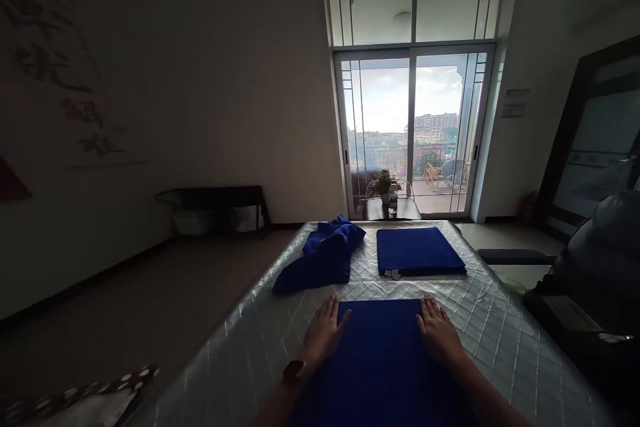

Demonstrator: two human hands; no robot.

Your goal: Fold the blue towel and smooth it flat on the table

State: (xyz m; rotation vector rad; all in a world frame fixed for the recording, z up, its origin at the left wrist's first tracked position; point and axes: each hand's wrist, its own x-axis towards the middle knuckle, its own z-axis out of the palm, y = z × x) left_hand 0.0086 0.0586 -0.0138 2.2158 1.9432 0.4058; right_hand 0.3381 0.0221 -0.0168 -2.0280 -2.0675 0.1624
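Lower centre of the frame: our left hand (pixel 324 332) and right hand (pixel 440 332), fingers flat and extended, touch opposite edges of the blue cloth (pixel 383 363), below a folded cloth (pixel 419 248).

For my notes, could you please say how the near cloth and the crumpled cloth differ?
The near cloth lies flat; the crumpled cloth is heaped. The near cloth's far edge is straight, the crumpled cloth's outline irregular. Left hand and right hand touch the near cloth, not the crumpled cloth. Both are blue.
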